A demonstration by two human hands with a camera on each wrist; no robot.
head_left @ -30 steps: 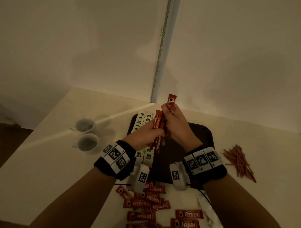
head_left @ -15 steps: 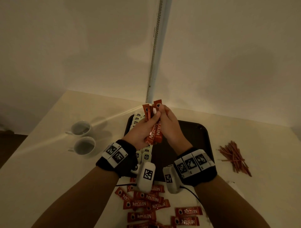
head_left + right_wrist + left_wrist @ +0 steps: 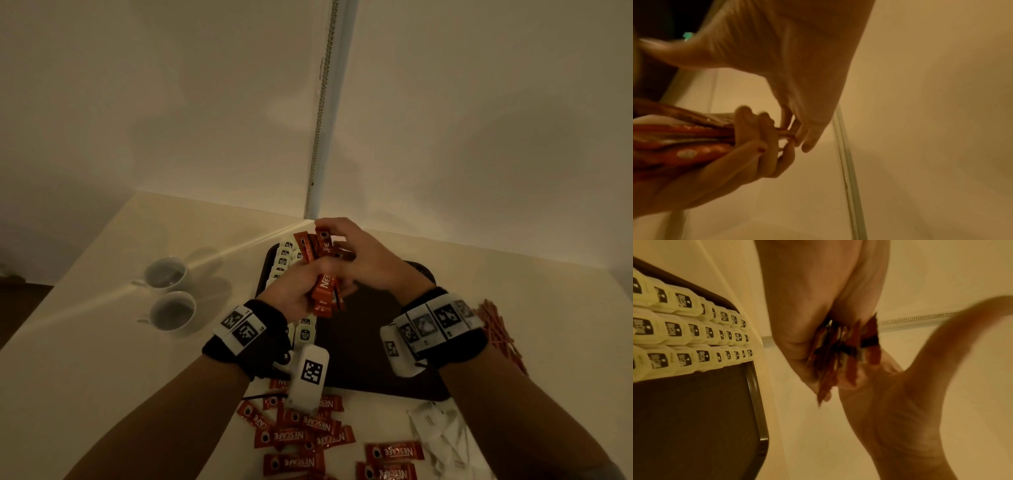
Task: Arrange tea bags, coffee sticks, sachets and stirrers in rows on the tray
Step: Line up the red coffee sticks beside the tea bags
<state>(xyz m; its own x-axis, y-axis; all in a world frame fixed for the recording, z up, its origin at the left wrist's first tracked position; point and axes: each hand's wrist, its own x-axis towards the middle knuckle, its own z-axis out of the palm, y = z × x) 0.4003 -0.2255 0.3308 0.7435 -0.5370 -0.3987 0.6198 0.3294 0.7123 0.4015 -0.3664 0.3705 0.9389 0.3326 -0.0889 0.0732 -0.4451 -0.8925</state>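
My left hand grips a bundle of red Nescafe coffee sticks round its middle, held upright above the dark tray. My right hand curls over the bundle's upper ends, and its fingertips pinch them. From the left wrist the bundle shows between both hands. Rows of cream tea bags lie along the tray's left side. The rest of the tray floor is bare.
Loose coffee sticks lie scattered on the table in front of the tray, with white sachets to their right. A heap of reddish stirrers lies right of the tray. Two white cups stand at the left. A wall stands behind.
One stick stood up out of the bundle in my right hand; it has come down among the others. My right hand now covers the upper ends, and the bundle sits slightly lower.
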